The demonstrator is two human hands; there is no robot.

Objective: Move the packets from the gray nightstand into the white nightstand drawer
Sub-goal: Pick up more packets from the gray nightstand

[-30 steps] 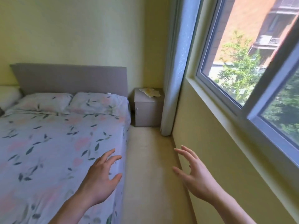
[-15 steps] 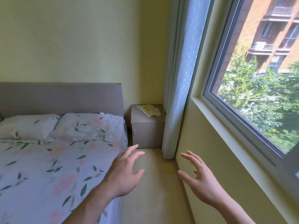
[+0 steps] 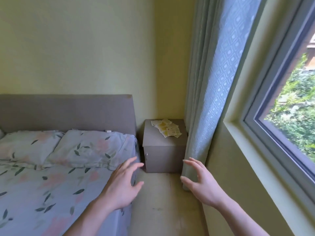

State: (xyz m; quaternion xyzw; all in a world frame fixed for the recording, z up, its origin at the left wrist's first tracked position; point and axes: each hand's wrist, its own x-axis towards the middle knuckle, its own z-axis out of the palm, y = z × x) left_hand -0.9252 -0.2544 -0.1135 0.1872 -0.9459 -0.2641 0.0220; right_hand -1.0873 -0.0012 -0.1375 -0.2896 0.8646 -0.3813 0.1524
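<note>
Both hands are up in front of the camera, and neither one has anything in it. The left hand (image 3: 124, 184) reaches forward from 7 o'clock, palm facing down and away, fingers spread and only lightly bent, hovering over the near corner of the bed (image 3: 51, 193). The right hand (image 3: 201, 183) comes in from 5 o'clock, palm turned inward toward the left one, fingers splayed and gently curved, thumb out to the side; it holds nothing and sits in front of the lower edge of the curtain (image 3: 213, 99), though contact with the fabric can't be judged from here.

Straight ahead at 12 o'clock from the hands stands the gray nightstand (image 3: 164, 150), tucked in the corner between the gray headboard (image 3: 68, 113) and the curtain. Its front is closed, with a small knob near its left edge. On its top, toward the back and right, lies the loose pile of packets (image 3: 166, 127), pale yellow and white, overlapping one another, fanned out untidily. Both hands are well short of them.

At 9 o'clock, two floral pillows (image 3: 88, 147) rest against the headboard on a matching leaf-print cover. At 3 o'clock, the window (image 3: 289, 116) shows green foliage outside. The white nightstand isn't in this view.
</note>
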